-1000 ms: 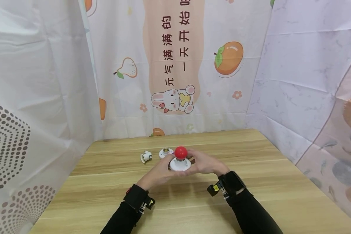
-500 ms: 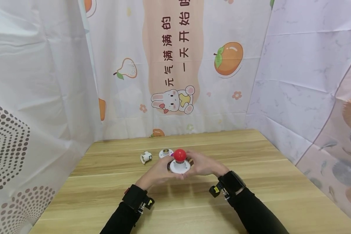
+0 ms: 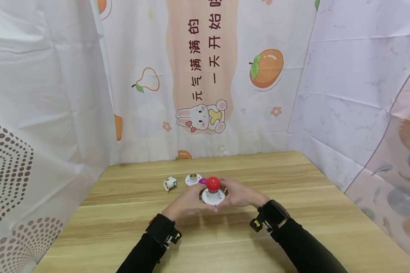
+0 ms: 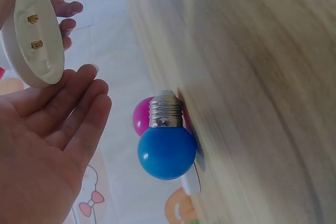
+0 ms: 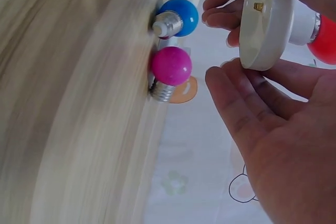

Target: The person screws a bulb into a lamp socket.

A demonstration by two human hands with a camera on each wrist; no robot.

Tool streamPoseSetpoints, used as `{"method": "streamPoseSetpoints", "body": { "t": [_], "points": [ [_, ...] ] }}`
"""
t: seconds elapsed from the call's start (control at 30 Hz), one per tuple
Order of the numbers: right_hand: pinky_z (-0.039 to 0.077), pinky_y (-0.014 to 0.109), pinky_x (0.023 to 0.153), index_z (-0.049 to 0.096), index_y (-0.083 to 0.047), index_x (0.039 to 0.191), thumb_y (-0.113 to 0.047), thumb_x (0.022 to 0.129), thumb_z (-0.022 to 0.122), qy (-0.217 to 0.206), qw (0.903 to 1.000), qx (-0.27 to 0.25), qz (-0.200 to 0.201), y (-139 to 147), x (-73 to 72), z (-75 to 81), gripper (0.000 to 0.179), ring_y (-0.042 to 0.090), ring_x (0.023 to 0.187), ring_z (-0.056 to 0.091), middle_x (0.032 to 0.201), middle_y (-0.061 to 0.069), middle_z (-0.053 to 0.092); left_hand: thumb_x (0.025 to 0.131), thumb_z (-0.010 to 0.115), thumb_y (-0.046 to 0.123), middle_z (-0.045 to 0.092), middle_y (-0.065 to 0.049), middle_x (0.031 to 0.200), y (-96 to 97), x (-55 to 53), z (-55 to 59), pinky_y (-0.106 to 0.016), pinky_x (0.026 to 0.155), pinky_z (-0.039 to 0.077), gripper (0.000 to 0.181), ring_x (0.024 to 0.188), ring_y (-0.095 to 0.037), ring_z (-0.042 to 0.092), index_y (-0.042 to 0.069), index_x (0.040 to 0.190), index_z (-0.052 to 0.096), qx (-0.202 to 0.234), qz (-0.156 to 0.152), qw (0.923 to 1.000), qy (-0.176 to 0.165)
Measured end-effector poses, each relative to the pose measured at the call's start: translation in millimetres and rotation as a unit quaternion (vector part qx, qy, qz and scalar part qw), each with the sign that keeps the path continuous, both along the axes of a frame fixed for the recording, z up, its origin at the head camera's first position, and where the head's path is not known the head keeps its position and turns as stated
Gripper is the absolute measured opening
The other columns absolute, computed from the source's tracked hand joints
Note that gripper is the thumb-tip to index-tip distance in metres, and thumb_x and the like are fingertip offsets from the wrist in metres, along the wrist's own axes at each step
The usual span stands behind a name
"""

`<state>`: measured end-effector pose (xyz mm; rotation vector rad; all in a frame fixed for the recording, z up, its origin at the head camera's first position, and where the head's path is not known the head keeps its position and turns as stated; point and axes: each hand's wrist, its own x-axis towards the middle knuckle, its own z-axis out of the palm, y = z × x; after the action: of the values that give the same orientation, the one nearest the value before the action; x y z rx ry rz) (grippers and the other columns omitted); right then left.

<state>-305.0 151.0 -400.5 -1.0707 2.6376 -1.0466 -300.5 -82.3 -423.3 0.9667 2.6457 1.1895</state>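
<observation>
A round white lamp holder (image 3: pixel 213 198) with a red bulb (image 3: pixel 213 184) upright in it is held between both hands above the table. My left hand (image 3: pixel 188 201) grips its left side and my right hand (image 3: pixel 240 194) its right side, thumbs at the near rim. In the left wrist view the holder's hollow underside (image 4: pixel 39 30) shows two brass screws, and the fingers lie along its rim. Below the hands, a blue bulb (image 4: pixel 167 153) and a magenta bulb (image 5: pixel 171 66) lie on the table, metal screw bases showing; the hands mostly hide them in the head view.
Behind the hands a second round white lamp holder (image 3: pixel 188 181), with no bulb in it, sits on the wooden table (image 3: pixel 130 216). Left of it lies a small white socket (image 3: pixel 170 184) on its side. Printed curtains (image 3: pixel 136 113) surround the table at the back and sides.
Both hands have lowered the lamp holder with its red bulb a little and shifted it slightly right. More of the magenta bulb now shows behind it.
</observation>
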Motion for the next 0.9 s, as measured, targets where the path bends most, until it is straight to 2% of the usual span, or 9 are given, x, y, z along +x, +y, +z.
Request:
{"method": "streamPoseSetpoints", "body": {
  "t": [0.17, 0.43, 0.67, 0.77, 0.9],
  "points": [
    [0.051, 0.049, 0.09, 0.062, -0.009, 0.132, -0.042, 0.072, 0.091, 0.006, 1.0, 0.001, 0.006, 4, 0.3, -1.4, 0.074, 0.015, 0.1, 0.057, 0.109, -0.006, 0.058, 0.074, 0.087, 0.056, 0.064, 0.011, 0.124, 4.1, 0.7, 0.7, -0.037, 0.099, 0.048, 0.076, 0.112, -0.009, 0.058, 0.018, 0.135, 0.06, -0.016, 0.006, 0.9999, -0.001],
    [0.05, 0.034, 0.084, 0.063, -0.01, 0.129, -0.042, 0.073, 0.091, 0.009, 0.9998, 0.02, -0.002, 10, 1.6, -8.1, 0.07, 0.013, 0.097, 0.057, 0.109, -0.004, 0.058, 0.075, 0.086, 0.054, 0.065, 0.013, 0.116, 10.2, -1.0, -2.8, -0.031, 0.093, 0.05, 0.068, 0.105, -0.006, 0.06, 0.018, 0.128, 0.063, -0.024, -0.011, 0.9996, -0.012],
    [0.051, 0.035, 0.083, 0.064, -0.009, 0.128, -0.043, 0.073, 0.091, 0.004, 0.9998, 0.018, -0.009, 14, 1.3, -13.2, 0.071, 0.014, 0.097, 0.057, 0.109, -0.002, 0.057, 0.076, 0.084, 0.057, 0.064, 0.012, 0.121, 13.5, -2.4, -5.1, -0.032, 0.096, 0.049, 0.073, 0.109, -0.005, 0.059, 0.018, 0.134, 0.061, -0.05, -0.004, 0.9987, -0.003],
    [0.051, 0.039, 0.086, 0.063, -0.008, 0.132, -0.041, 0.073, 0.091, 0.001, 0.9998, 0.017, -0.011, 16, 0.9, -15.0, 0.074, 0.014, 0.099, 0.057, 0.112, 0.0, 0.058, 0.076, 0.085, 0.057, 0.065, 0.008, 0.121, 12.5, -2.2, -4.3, -0.035, 0.095, 0.05, 0.074, 0.111, -0.011, 0.06, 0.015, 0.133, 0.062, -0.057, 0.01, 0.9983, -0.009],
    [0.051, 0.044, 0.09, 0.06, -0.006, 0.136, -0.035, 0.073, 0.091, -0.004, 0.9996, 0.023, -0.014, 21, 0.1, -17.7, 0.076, 0.016, 0.101, 0.057, 0.114, 0.001, 0.058, 0.076, 0.086, 0.053, 0.065, -0.003, 0.118, 11.1, -2.3, -1.5, -0.038, 0.092, 0.051, 0.075, 0.112, -0.023, 0.061, 0.009, 0.131, 0.062, -0.07, 0.032, 0.9968, -0.021]
  ]
}}
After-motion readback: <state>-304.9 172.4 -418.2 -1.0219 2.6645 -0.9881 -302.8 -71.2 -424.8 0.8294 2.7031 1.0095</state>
